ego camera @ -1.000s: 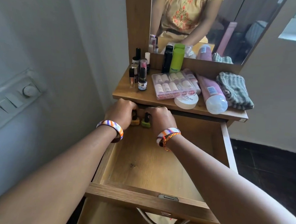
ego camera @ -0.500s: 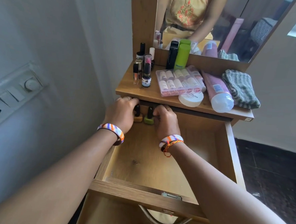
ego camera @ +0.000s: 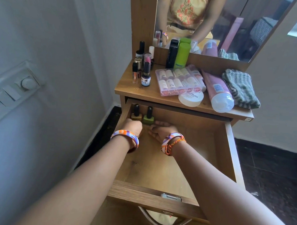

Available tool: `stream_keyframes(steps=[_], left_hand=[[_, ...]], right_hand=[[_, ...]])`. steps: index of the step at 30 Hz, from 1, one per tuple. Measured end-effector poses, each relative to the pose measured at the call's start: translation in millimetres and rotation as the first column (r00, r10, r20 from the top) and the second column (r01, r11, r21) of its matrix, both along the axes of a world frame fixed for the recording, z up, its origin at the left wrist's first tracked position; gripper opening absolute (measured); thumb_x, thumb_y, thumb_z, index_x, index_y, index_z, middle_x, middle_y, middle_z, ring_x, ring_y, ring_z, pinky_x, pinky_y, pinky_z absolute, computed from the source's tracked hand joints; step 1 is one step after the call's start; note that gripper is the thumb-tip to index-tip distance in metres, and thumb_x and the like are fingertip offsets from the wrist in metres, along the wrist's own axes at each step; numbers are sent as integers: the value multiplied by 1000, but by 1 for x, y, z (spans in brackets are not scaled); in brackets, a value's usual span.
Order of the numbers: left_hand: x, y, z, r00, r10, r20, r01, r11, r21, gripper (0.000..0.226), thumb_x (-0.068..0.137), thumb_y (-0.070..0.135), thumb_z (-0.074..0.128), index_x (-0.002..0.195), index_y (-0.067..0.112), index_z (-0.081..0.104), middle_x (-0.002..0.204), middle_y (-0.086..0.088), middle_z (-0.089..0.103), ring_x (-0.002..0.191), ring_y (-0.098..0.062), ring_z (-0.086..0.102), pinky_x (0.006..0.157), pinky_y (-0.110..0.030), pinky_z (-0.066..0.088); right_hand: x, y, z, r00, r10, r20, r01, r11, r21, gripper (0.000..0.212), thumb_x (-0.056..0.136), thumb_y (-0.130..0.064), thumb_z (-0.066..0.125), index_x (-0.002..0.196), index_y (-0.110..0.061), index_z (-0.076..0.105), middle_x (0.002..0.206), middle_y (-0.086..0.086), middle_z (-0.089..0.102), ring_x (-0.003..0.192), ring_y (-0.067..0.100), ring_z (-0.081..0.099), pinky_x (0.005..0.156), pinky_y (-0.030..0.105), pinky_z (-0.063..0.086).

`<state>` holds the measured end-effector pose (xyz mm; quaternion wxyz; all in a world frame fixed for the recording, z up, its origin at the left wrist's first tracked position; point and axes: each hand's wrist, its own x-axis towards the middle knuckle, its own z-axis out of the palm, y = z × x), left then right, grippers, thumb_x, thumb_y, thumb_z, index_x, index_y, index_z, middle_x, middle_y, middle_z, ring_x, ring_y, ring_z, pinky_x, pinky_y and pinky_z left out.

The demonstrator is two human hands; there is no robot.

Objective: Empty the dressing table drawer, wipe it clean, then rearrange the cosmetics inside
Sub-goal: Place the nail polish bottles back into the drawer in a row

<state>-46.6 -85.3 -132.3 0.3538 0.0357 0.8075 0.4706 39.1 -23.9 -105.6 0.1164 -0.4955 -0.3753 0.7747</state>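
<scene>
The wooden drawer [ego camera: 233, 151] is pulled out, its floor mostly bare. Two nail polish bottles with black caps stand upright in its back left corner: an ochre one [ego camera: 136, 114] and a green one [ego camera: 148, 118]. My left hand [ego camera: 133, 127] rests just in front of the ochre bottle, its fingers tucked out of sight and holding nothing that I can see. My right hand [ego camera: 159, 130] lies low on the drawer floor, fingers reaching left to the green bottle's base. Both wrists wear striped bangles.
On the table top [ego camera: 136, 93] stand several small bottles [ego camera: 145, 74], a black bottle [ego camera: 171, 56] and a green bottle [ego camera: 181, 56]. A clear case of tubes [ego camera: 178, 81], a white jar [ego camera: 190, 99], a lying pink bottle [ego camera: 217, 92] and a folded striped cloth [ego camera: 240, 88] lie there. Wall with switch panel [ego camera: 13, 91] left.
Both hands have let go of the two nail polish bottles and drawn back toward me. The bottles now stand uncovered in the back left corner.
</scene>
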Motion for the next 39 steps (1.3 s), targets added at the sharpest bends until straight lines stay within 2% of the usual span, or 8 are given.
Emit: stream_keyframes(steps=[8,16,21,25,27,30,35,39], left_hand=[[1,8,-13,963,251,101,-262,959,112,41,85,-6,45,126,-2,46,127,-25,53,116,-39,55,102,-48,46],[5,6,-11,969,238,59,-242,967,78,36,89,-1,47,125,-1,48,122,-21,57,113,-36,57,101,-43,47],[8,-1,-4,989,127,82,-132,990,52,39,85,2,57,124,1,50,121,-18,57,112,-34,57,99,-43,48],[11,-7,34,950,-311,-28,309,949,-68,17,89,12,58,101,2,64,94,-13,65,86,-24,62,73,-33,52],[10,-7,66,836,-540,-92,519,835,-184,13,90,12,53,89,7,65,79,-9,62,72,-21,57,62,-25,47],[1,-7,121,681,-722,-122,679,685,-263,19,93,10,49,80,10,64,74,-3,62,64,-14,55,57,-21,43],[-30,11,197,712,-598,-368,591,793,-147,19,91,14,57,78,5,67,74,-7,65,61,-16,57,61,-27,49],[-68,37,224,583,-393,-712,355,910,-212,21,89,16,58,94,0,71,89,-13,70,80,-25,67,73,-31,53]], right_hand=[[-4,4,-4,992,79,-99,-83,996,-39,38,91,11,46,129,5,49,134,22,52,124,33,51,100,34,43],[-7,6,-11,994,35,-108,-43,996,-77,35,91,8,49,126,3,52,129,19,56,118,31,57,89,30,49],[-1,13,-6,965,260,9,-260,965,-17,42,94,9,41,135,6,40,102,17,58,81,22,56,91,25,49],[6,13,23,771,556,312,-619,769,160,9,93,1,49,93,3,58,73,10,55,44,15,60,41,24,53],[5,15,44,587,641,495,-801,548,242,19,93,-4,51,75,-7,52,68,7,55,50,15,55,41,25,51],[-3,23,87,411,661,628,-911,278,304,12,92,-7,53,80,-8,55,66,4,56,44,10,51,42,20,46],[-24,47,166,473,414,778,-837,-66,543,19,88,-6,59,71,-13,55,42,-7,56,30,2,50,30,10,38],[-54,67,193,645,211,735,-711,-187,678,25,90,-9,55,112,-1,63,87,12,62,60,16,54,45,9,42]])
